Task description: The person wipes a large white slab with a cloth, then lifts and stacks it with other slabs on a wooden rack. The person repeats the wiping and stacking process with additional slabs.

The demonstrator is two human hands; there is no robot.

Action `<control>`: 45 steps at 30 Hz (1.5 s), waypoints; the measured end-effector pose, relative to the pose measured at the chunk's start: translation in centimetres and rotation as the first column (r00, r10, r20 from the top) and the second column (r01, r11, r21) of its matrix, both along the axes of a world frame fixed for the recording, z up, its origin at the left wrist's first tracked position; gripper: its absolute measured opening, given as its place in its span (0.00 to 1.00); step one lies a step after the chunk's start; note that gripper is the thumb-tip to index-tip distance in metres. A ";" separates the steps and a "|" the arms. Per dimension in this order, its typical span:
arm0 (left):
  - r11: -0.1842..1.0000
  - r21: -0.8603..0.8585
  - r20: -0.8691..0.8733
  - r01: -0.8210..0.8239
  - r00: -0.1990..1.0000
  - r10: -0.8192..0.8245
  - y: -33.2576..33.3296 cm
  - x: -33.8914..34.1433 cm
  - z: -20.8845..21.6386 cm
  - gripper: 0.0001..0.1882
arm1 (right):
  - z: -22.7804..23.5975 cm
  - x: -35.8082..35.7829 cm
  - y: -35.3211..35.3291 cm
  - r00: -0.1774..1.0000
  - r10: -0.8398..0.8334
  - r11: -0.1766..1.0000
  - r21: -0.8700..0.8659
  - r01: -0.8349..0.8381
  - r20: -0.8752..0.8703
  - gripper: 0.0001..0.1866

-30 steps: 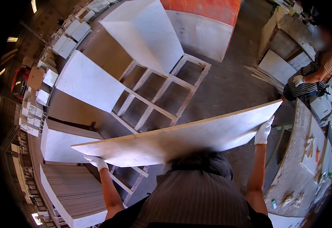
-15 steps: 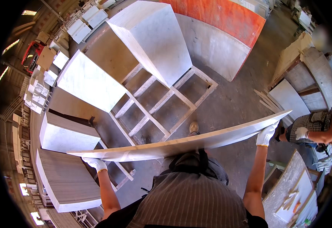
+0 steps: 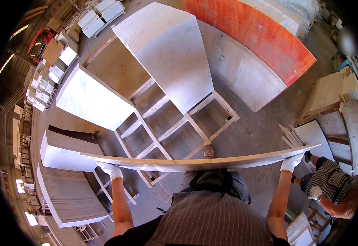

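A long, pale, thin slab (image 3: 203,165) stretches across in front of my body, seen nearly edge-on. My left hand (image 3: 110,169), in a white glove, grips it near its left end. At the right end my right hand (image 3: 292,162), gloved too, is closed round the lower edge. Both sets of fingers are partly hidden by the slab. Just beyond lies a low pale grid-like frame (image 3: 179,128) on the floor. A tall stack of pale slabs (image 3: 175,57) stands on its far part, and a white-faced stack (image 3: 95,98) stands to its left.
Two more slab stacks, one upper (image 3: 70,149) and one lower (image 3: 70,197), stand at my left. An orange-and-grey panel (image 3: 252,45) stands at the far right. A co-worker (image 3: 330,180) in a checked apron bends at my right, near leaning boards (image 3: 314,133). My shoe (image 3: 209,151) is beside the frame.
The slab's right end has come nearer me, so it now runs more level across the view. My view has turned a little; both hands keep their hold. The co-worker appears lower in view.
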State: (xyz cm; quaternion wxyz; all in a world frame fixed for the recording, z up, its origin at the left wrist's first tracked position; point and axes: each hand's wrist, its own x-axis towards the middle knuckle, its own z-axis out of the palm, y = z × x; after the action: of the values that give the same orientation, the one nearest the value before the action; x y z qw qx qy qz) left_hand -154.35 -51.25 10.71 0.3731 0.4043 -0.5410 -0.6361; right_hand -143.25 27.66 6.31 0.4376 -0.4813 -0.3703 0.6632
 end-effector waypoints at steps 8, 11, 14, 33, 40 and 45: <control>0.982 -0.172 -0.128 0.080 0.986 -0.103 4.9 -2.8 1.1 0.26 | -0.7 -9.3 0.5 0.987 0.140 0.990 0.015 -0.141 0.074 0.14; 0.977 -0.212 -0.082 -0.005 0.997 -0.012 7.7 -2.9 1.8 0.28 | 1.6 -15.9 0.5 0.981 0.168 0.983 -0.061 -0.174 -0.095 0.19; 0.981 -0.106 -0.160 -0.162 0.977 0.144 10.4 -2.9 1.7 0.31 | -5.0 -19.6 6.4 0.950 0.263 0.960 -0.054 -0.276 -0.167 0.23; 0.860 -0.499 0.091 0.104 0.994 -0.067 19.7 -0.2 11.5 0.19 | -28.1 -37.5 10.8 0.061 0.911 0.267 0.469 -0.842 -0.409 0.26; 0.769 -0.599 0.194 0.222 0.972 -0.129 15.6 -1.0 12.7 0.15 | -32.5 -35.4 -2.9 0.376 0.715 0.549 0.140 -0.824 -0.589 0.21; 0.707 -0.694 0.209 0.135 0.978 0.018 20.8 -8.0 14.3 0.16 | -36.2 -33.8 -11.8 0.658 0.728 0.638 -0.161 -0.753 -0.193 0.20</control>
State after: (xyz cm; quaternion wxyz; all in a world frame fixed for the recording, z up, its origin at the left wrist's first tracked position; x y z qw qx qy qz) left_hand -162.39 -30.41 24.99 0.4222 0.2757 -0.7897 -0.3494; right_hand -177.08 15.89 -29.91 0.0891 -0.2965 -0.4320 0.8471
